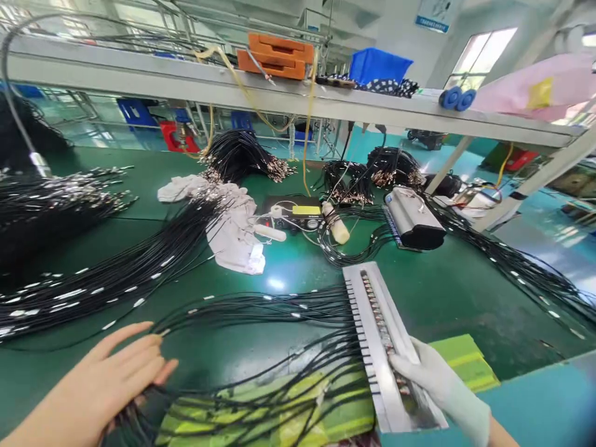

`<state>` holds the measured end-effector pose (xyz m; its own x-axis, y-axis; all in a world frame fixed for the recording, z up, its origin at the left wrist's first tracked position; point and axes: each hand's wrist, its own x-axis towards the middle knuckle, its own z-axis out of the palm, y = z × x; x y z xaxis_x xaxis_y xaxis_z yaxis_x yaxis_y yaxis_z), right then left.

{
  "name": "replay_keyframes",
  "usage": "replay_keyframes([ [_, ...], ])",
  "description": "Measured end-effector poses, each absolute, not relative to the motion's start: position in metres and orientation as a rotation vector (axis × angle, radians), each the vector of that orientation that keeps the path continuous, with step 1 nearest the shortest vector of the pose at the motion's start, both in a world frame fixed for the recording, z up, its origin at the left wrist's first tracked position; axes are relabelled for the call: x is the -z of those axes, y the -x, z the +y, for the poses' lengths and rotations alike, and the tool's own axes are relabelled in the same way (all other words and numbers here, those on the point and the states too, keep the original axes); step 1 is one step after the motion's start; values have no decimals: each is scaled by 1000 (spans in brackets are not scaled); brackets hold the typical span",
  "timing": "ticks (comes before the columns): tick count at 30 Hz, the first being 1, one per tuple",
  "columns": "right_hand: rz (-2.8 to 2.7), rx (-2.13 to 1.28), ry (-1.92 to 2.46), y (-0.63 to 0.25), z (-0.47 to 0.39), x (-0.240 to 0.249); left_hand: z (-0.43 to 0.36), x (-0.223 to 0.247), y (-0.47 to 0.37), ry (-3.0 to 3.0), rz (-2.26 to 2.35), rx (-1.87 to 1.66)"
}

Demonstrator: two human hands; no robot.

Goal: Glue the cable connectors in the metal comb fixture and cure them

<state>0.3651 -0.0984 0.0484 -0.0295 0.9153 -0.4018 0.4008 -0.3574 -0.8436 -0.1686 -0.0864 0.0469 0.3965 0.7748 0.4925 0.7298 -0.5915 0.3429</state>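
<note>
My left hand (123,375), bare, is at the lower left with its fingers bent round a bundle of thin black cables (242,310); the grip is partly hidden. White tags sit on these cables. They run right into the slotted edge of a long metal fixture (372,347), where a row of small metal connector ends lies in the central channel. My right hand (431,372), in a white glove, grips the fixture's right side near its front end, thumb on top. Under the cables and fixture lie yellow-green sheets (465,360).
Behind are a second metal fixture (412,217), a black control box (293,214), a white cloth (235,230) and a cream-handled tool (336,223). Cable bundles (107,267) cover the left side. A raised shelf (153,74) holds orange boxes (279,57) and a blue bin (379,65).
</note>
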Motion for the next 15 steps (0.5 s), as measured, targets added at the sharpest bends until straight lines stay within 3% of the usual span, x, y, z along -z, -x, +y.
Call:
replay_keyframes([
  [5,-1604,-1495,1573,-294,-69,-41,-59,-48,273,-3086,1323,-223],
  [9,-2039,-1401,1724,-271,-42,-40,-67,-38,294,-3002,1409,-336],
  [15,-2680,-898,2066,-256,-41,-75,-85,-23,283,-3060,1516,-252],
])
